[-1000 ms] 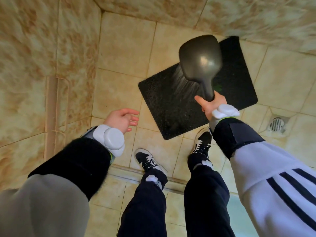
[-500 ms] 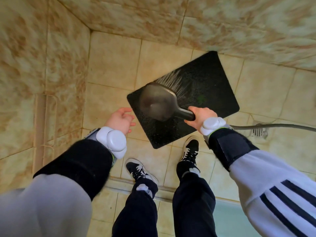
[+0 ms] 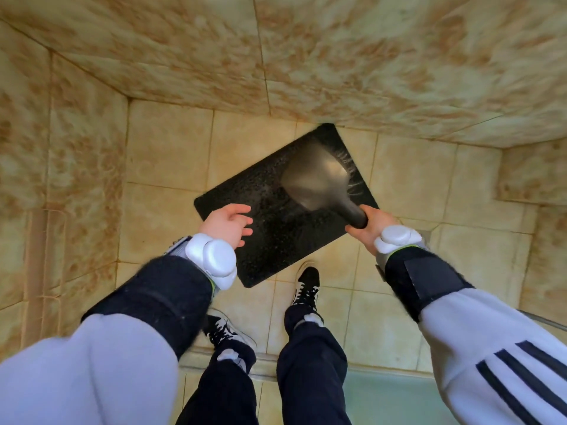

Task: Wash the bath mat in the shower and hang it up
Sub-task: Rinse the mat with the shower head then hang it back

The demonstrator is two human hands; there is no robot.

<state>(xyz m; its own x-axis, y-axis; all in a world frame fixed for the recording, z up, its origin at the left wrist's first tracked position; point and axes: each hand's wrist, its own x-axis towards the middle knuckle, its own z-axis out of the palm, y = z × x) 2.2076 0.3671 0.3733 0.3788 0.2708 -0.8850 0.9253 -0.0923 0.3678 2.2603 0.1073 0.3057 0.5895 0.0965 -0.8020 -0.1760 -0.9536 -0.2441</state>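
So the black bath mat [image 3: 273, 246] is lying flat on the tiled shower floor [image 3: 168, 154], turned at an angle, with its far corner right up against the foot of the back wall [image 3: 337, 56]. Its surface looks dark, nubbly and glistening, speckled all over with droplets, so it looks like most of it is wet by now. The big change: half a second ago the shower head [image 3: 316, 179] was aimed over the near-left part of the mat, and now it's swung across to the far-right side, with spray streaks [image 3: 351, 171] hitting that edge. To me that reads as a back-and-forth rinse that's now covering the last corner, so we're mid-wash and hanging is still a way off. The right hand [image 3: 368, 223] has its fingers wrapped tight round the shower head's handle. The left hand [image 3: 227, 225] has nothing in it, fingers [image 3: 245, 220] loosely spread, and it's now over the mat's near-left edge rather than off beside it (the camera shifted too, so take that loosely); can't tell if it actually touches. Nearer in, the right shoe [image 3: 308, 283] stands just beside the mat's near corner and the left shoe [image 3: 227, 329] further back by the threshold.
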